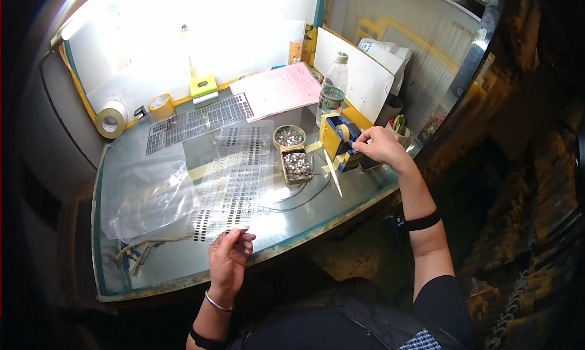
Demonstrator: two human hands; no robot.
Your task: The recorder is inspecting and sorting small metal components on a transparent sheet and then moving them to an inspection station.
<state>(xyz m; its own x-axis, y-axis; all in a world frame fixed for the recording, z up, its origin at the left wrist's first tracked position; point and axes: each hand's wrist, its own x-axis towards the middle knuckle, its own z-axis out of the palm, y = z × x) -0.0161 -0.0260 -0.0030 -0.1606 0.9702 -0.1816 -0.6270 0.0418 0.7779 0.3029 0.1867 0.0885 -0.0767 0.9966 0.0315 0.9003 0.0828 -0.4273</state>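
My left hand (228,258) is raised over the table's front edge, thumb and fingers pinched together. Something small and dark shows at its fingertips, too small to name. My right hand (381,147) reaches to the blue tape dispenser (349,162), its thumb and forefinger closed beside the yellow tape roll (343,132). What those fingertips grip, if anything, is hidden. A white pen-like stick (333,174) leans against the dispenser's near side. Left of it stand a round tin (289,136) and a rectangular tin (297,166), both full of small shiny pieces.
Clear printed sheets (234,173) and a plastic bag (146,194) cover the glass tabletop's left half. Behind are a dark grid sheet (198,123), pink paper (280,89), tape rolls (112,119) and a yellow-green hole punch (203,88). A bottle (333,89) stands behind the dispenser.
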